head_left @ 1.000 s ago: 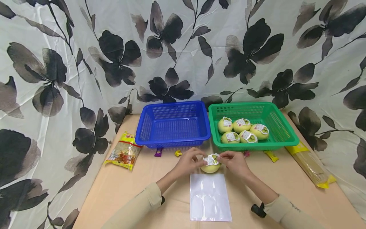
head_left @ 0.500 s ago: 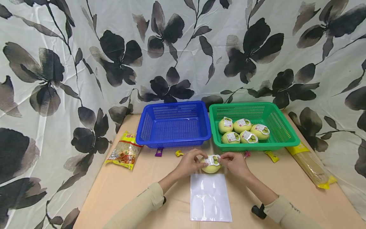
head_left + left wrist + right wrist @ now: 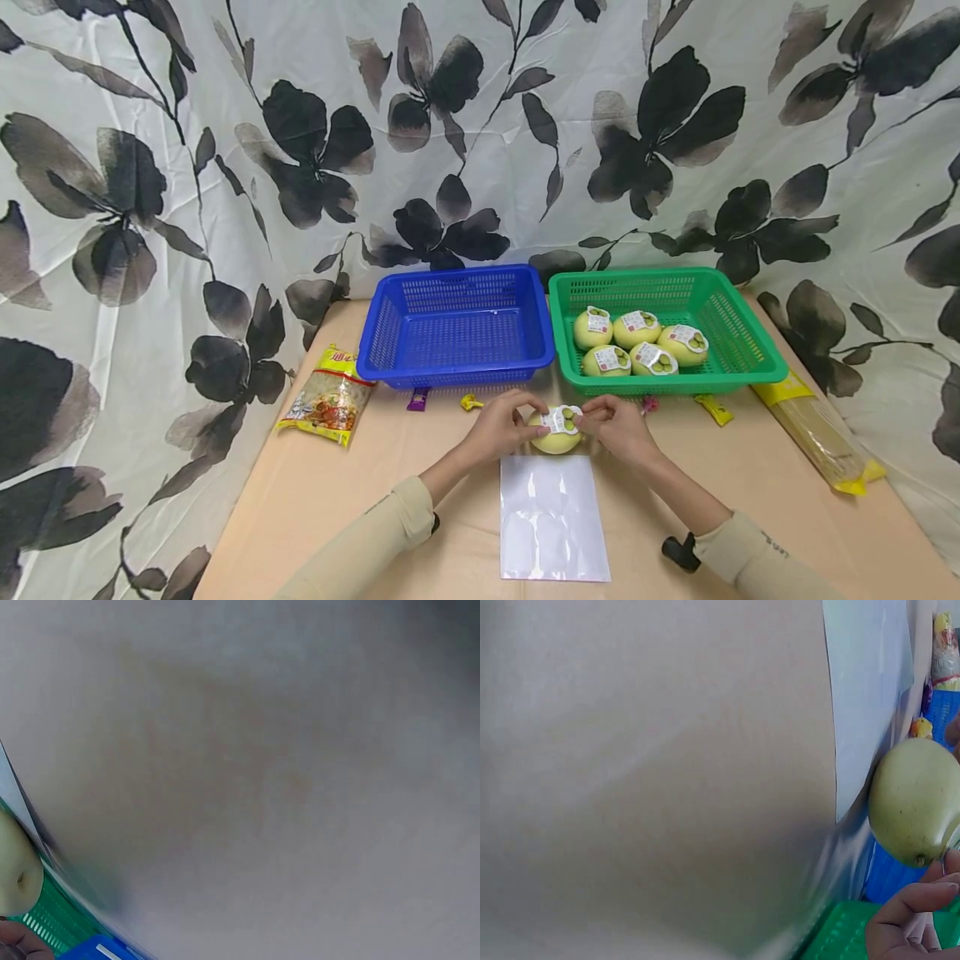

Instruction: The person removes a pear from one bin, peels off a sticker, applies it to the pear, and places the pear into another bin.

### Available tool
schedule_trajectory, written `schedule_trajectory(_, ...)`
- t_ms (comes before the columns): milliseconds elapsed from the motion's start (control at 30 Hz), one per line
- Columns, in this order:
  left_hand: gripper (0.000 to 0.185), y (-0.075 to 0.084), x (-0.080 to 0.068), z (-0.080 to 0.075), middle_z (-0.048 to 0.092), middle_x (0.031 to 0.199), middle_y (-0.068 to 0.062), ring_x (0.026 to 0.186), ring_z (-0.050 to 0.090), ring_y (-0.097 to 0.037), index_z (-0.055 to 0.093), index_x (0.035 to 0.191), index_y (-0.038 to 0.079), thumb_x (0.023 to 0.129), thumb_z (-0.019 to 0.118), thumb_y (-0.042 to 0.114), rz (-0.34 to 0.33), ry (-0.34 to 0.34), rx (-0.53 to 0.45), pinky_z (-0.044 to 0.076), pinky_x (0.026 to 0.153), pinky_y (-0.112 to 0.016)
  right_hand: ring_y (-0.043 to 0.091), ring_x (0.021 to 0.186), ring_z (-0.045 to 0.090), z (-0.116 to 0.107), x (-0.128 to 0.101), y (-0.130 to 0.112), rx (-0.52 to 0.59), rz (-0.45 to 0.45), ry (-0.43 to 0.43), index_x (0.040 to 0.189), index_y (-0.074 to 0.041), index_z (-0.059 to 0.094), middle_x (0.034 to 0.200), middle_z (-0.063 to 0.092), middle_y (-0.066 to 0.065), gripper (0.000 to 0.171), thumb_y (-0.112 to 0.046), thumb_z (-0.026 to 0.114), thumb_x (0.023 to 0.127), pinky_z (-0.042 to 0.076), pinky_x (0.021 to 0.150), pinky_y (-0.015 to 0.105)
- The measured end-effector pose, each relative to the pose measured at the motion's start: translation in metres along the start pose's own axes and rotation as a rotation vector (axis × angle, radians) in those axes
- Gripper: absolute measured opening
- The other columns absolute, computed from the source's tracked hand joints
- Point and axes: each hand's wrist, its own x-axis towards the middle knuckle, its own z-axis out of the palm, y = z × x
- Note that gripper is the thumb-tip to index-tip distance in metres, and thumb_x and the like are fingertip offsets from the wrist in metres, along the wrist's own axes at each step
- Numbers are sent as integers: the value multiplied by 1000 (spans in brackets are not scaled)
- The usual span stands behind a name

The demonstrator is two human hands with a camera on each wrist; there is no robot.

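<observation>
A pale yellow-green melon (image 3: 556,442) rests on the table just beyond a white sheet (image 3: 554,517) with glossy oval outlines. On its top lies a white printed label (image 3: 560,419) with a fruit picture. My left hand (image 3: 504,427) is at the melon's left side, its curled fingers and thumb at the label's left end. At the other end, my right hand (image 3: 619,428) pinches the label's right edge between thumb and forefinger. The right wrist view shows the melon (image 3: 915,802) beside the right hand's fingers (image 3: 907,911). Little of the left hand (image 3: 22,941) appears in the left wrist view.
Behind stand a blue basket (image 3: 453,372) and a green basket (image 3: 675,383) holding several labelled melons (image 3: 636,330). A yellow food bag (image 3: 327,396) lies left, a noodle pack (image 3: 817,437) right. Small wrapped candies (image 3: 471,402) lie in front of the baskets.
The melon and both hands have shifted very slightly to the right. Both hands stay at the label's ends; the baskets and the sheet look the same.
</observation>
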Motion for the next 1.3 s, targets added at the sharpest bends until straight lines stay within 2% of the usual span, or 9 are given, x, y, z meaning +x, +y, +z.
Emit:
schedule_trajectory(167, 25, 0, 0, 0, 72, 110, -6, 69, 56, -3, 76, 110, 13, 87, 85, 17, -6, -1, 10, 50, 62, -18, 21, 84, 65, -1, -1, -2, -33, -14, 20, 115, 4, 67, 96, 71, 14, 34, -17, 79, 92, 51, 65, 25)
schedule_trajectory(300, 24, -1, 0, 0, 72, 109, -6, 69, 56, -3, 75, 110, 14, 88, 85, 17, -1, -1, 12, 50, 62, -18, 19, 90, 64, 1, -1, -7, -75, -67, -10, 111, 2, 68, 99, 70, 13, 29, -21, 76, 96, 52, 69, 24)
schedule_trajectory(500, 24, -3, 0, 1, 72, 110, -5, 68, 56, -3, 76, 109, 14, 87, 85, 17, -5, -3, 3, 50, 61, -19, 15, 78, 57, 0, -1, -11, -99, -105, -13, 101, 0, 67, 88, 65, 9, 12, -11, 70, 98, 47, 63, 23)
schedule_trajectory(700, 23, -3, 1, 1, 73, 110, -5, 67, 55, -4, 76, 109, 16, 88, 85, 18, -18, -3, 8, 48, 60, -19, 15, 71, 49, -4, 0, -16, -88, -113, -59, 102, 2, 61, 84, 56, 6, 8, -6, 64, 101, 41, 58, 24)
schedule_trajectory(867, 23, -2, 1, 0, 73, 110, -5, 67, 54, -4, 75, 109, 17, 88, 85, 17, -12, -4, 20, 48, 60, -18, 16, 71, 50, -5, 1, -15, -111, -90, -96, 101, 3, 61, 86, 58, 7, 10, -7, 65, 99, 42, 57, 25)
schedule_trajectory(1000, 27, -4, -1, 0, 72, 112, -5, 67, 54, -4, 75, 111, 15, 86, 85, 12, -17, -10, 11, 49, 61, -19, 15, 70, 51, -3, 1, -5, -116, -62, -87, 99, 4, 63, 84, 59, 7, 12, -8, 68, 98, 43, 56, 24)
schedule_trajectory(1133, 30, -7, -4, 0, 72, 112, -6, 68, 56, -7, 74, 113, 12, 85, 85, 10, -1, -2, 10, 50, 62, -18, 15, 65, 54, -2, 1, 0, -73, -38, -69, 99, 5, 64, 79, 60, 6, 13, -8, 69, 98, 46, 54, 25)
schedule_trajectory(1300, 32, -10, -6, -2, 73, 114, -4, 71, 57, -7, 73, 114, 11, 85, 85, 9, 22, 5, 25, 51, 67, -18, 20, 62, 58, -1, 1, 4, 0, 0, -78, 104, 6, 61, 79, 63, 13, 19, -10, 70, 98, 52, 52, 31)
